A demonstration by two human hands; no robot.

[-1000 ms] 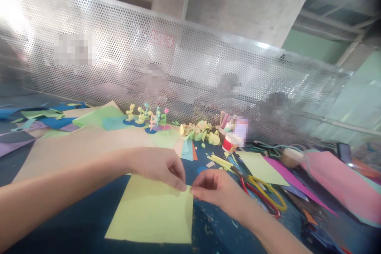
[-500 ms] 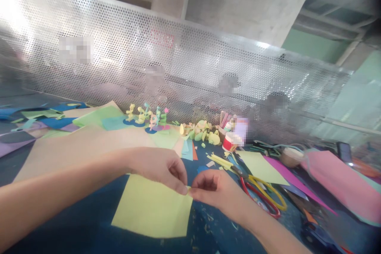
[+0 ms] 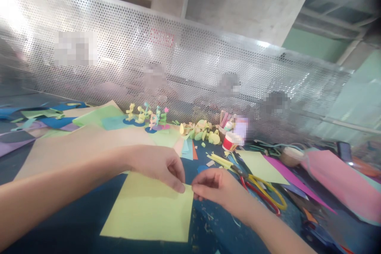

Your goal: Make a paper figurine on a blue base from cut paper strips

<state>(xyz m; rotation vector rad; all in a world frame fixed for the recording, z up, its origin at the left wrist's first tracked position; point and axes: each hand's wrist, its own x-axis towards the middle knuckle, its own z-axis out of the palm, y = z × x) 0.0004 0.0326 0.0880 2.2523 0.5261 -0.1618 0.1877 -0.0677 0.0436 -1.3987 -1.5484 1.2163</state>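
A pale yellow sheet of paper (image 3: 149,214) lies flat on the dark blue table in front of me. My left hand (image 3: 160,166) is closed at the sheet's far edge, thumb on top and the fingertips partly hidden. At the far right corner my right hand (image 3: 218,188) pinches the paper between thumb and curled fingers. A small gap separates the two hands. Just beyond the right hand lie scissors with red and yellow handles (image 3: 268,190), with yellow strips (image 3: 220,160) by their blades.
Small paper figures on round bases (image 3: 150,117) stand at the back, beside yellow-green paper pieces (image 3: 205,131) and a red-and-white tub (image 3: 230,141). Large beige paper (image 3: 74,147) covers the left. Pink sheets (image 3: 342,182), a tape roll (image 3: 291,156) and a phone (image 3: 344,152) lie right. Perforated metal screen (image 3: 190,59) behind.
The yellow sheet's near edge has spread lower and further left. My left fingertips have moved slightly left and my right hand slightly right, so they are now a little apart.
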